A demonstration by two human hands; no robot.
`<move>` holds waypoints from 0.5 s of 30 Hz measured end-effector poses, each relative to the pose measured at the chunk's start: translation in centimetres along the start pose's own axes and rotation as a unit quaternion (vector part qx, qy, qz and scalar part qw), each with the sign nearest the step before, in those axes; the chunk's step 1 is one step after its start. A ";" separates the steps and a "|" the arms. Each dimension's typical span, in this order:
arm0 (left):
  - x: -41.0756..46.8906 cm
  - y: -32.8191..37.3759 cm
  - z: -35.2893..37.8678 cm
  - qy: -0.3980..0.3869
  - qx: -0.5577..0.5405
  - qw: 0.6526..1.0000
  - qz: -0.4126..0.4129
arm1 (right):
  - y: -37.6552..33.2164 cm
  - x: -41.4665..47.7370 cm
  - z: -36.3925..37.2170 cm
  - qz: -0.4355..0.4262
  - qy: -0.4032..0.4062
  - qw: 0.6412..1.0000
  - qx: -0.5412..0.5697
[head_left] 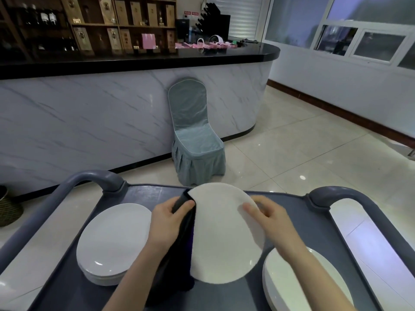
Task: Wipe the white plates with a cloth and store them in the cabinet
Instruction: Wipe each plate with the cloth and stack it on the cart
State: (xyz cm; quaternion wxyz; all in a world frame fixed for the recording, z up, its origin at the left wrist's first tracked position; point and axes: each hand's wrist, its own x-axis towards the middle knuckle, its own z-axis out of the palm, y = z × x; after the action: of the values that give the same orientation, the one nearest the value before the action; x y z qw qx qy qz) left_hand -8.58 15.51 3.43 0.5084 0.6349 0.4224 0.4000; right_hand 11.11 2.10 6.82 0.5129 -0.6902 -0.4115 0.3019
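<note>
A white plate point(222, 239) is held tilted above the grey cart point(148, 194). My right hand point(267, 215) grips its right rim, thumb on the face. My left hand point(168, 217) grips a dark cloth point(179, 254) that covers the plate's left edge and hangs down to the cart top. A stack of white plates point(112, 239) sits on the cart at the left. Another stack of white plates point(292, 288) sits at the lower right, partly hidden by my right forearm.
The cart has raised grey handles at the left point(94, 178) and right point(336, 194). A chair with a blue-grey cover point(193, 140) stands just beyond the cart against a marble-fronted bar counter point(89, 122). Tiled floor lies to the right. A woven basket point(9, 209) stands at the far left.
</note>
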 end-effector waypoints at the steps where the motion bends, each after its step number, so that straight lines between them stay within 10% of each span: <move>1: 0.2 0.5 -0.1 -0.053 0.030 0.997 0.043 | -0.6 0.5 -0.2 -0.018 -0.047 0.996 -0.072; 7: 0.2 1.5 0.2 -0.212 0.089 0.969 0.093 | -0.1 0.4 2.0 -0.098 -0.069 0.978 -0.171; 11: -1.3 -0.3 0.9 0.047 -0.011 0.998 -0.028 | -0.1 -0.6 2.1 -0.004 0.115 0.993 -0.003; 15: -2.5 -0.9 2.6 0.140 -0.158 0.960 -0.184 | 1.6 -2.6 6.0 0.146 0.293 0.910 0.255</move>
State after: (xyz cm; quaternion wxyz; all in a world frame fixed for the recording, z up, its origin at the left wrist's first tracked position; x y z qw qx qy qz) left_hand -7.05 12.46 1.88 0.6028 0.3954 0.5306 0.4459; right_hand 5.29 2.34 3.49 0.7190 -0.6460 -0.0463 0.2519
